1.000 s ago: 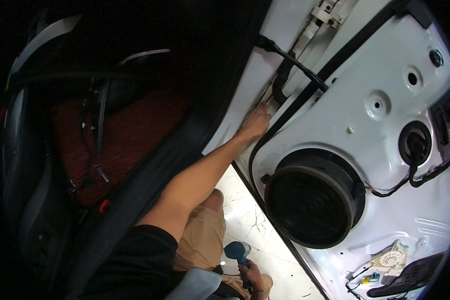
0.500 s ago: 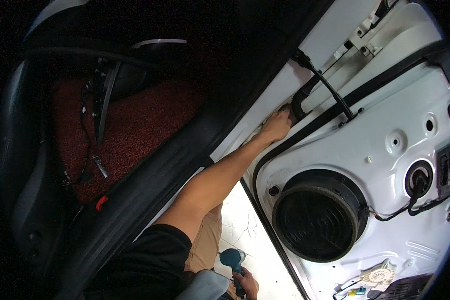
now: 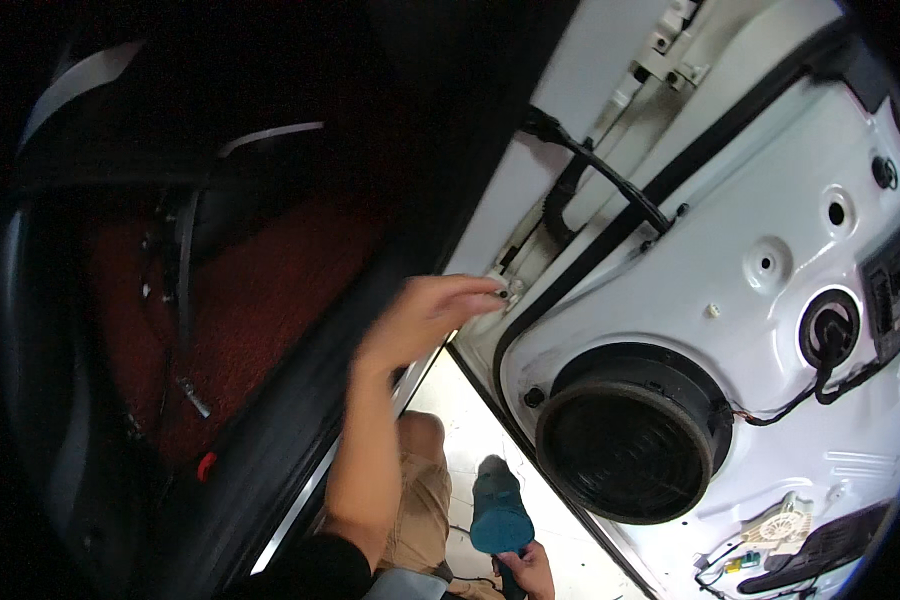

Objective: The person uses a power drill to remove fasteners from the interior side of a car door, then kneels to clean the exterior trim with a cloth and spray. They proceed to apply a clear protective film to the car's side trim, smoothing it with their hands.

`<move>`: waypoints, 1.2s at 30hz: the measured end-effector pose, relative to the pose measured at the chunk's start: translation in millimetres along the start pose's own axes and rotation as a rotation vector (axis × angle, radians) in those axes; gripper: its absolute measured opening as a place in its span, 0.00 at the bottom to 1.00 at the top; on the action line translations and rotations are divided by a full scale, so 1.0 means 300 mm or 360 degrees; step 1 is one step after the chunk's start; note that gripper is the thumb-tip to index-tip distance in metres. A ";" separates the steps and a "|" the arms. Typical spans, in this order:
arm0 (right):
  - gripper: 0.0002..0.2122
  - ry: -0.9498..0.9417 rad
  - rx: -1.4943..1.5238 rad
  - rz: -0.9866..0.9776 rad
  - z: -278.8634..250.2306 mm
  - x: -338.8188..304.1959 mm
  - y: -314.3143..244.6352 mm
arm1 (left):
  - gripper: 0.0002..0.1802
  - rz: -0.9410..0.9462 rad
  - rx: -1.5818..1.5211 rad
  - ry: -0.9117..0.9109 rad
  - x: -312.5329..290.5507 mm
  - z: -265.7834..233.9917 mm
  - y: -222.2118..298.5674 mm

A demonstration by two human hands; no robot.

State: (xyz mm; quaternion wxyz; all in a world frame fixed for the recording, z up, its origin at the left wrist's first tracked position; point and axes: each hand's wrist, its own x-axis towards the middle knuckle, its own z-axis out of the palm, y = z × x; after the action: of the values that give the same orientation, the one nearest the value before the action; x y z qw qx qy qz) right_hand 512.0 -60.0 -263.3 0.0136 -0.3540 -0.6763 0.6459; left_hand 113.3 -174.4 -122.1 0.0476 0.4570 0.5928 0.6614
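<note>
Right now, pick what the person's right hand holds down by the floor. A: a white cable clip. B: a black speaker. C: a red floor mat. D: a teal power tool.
D: the right hand grips the handle of a teal power tool at the lower edge, while the black speaker sits mounted in the white door panel.

Speaker [image 3: 630, 440] in door panel [image 3: 770, 200], right of footwell mat [image 3: 270, 300].

Bright, even light on the white door panel [image 3: 770, 330], deep shadow swallowing the car interior [image 3: 220, 300] at left, motion blur on the left hand [image 3: 425, 320], fisheye bending at black rim
</note>
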 end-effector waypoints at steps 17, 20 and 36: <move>0.31 -0.0142 -0.0554 -0.1195 0.294 0.327 -0.477 | 0.09 0.1232 -0.1703 0.0139 -0.310 0.236 0.561; 0.33 -0.0165 -0.0629 -0.1193 0.295 0.377 -0.551 | 0.08 0.0849 -0.1811 0.0062 -0.273 0.217 0.587; 0.34 0.0003 -0.0507 -0.1247 0.409 0.403 -0.635 | 0.06 0.0753 0.0214 0.0454 -0.355 0.167 0.635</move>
State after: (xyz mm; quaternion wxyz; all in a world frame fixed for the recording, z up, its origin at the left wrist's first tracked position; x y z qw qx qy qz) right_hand 275.2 -89.8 -168.3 0.2039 -0.0685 -0.8510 0.4791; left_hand 299.0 -257.5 -28.9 -0.2223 0.4871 0.5129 0.6710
